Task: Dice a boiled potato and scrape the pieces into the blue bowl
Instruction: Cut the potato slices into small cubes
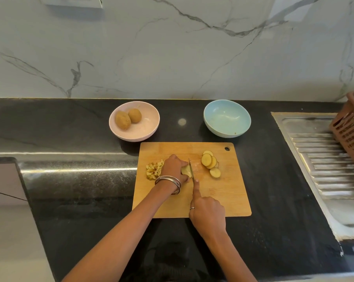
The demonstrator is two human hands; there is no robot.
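A wooden cutting board [223, 196] lies on the black counter. My left hand [173, 168] presses down on a stack of potato slices [186, 171] at the board's middle. My right hand [207, 212] grips a knife [191, 169], forefinger along its spine, with the blade down against the slices just right of my left fingers. A pile of diced potato [153, 169] sits to the left of my left hand. Several round potato slices [210, 163] lie to the right of the blade. The blue bowl [227, 119] stands behind the board, at the right, almost bare inside.
A pink bowl [149, 127] holding two whole potatoes [128, 118] stands behind the board's left corner. A steel sink drainboard [318, 159] lies at the right, with a brown plastic basket [351, 127] over it. The marble wall rises behind the counter.
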